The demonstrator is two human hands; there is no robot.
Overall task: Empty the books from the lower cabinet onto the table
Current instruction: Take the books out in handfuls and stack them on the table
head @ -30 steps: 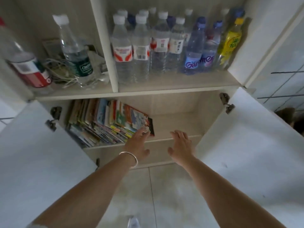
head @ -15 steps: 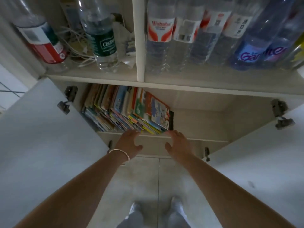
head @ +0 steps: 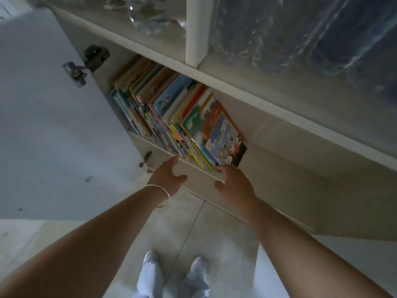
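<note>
Many thin, brightly coloured picture books (head: 182, 119) stand packed together in the left part of the lower cabinet (head: 279, 147), leaning to the left; too many and too tightly pressed to count. Two hands reach to the front edge of their shelf. Left hand (head: 166, 179), with one bracelet (head: 163, 195) on the wrist, has its fingers loosely spread, grasping nothing. Right hand (head: 235, 182) lies just below the outermost book, fingers relaxed and empty. One open door (head: 53, 125) hangs on the left.
</note>
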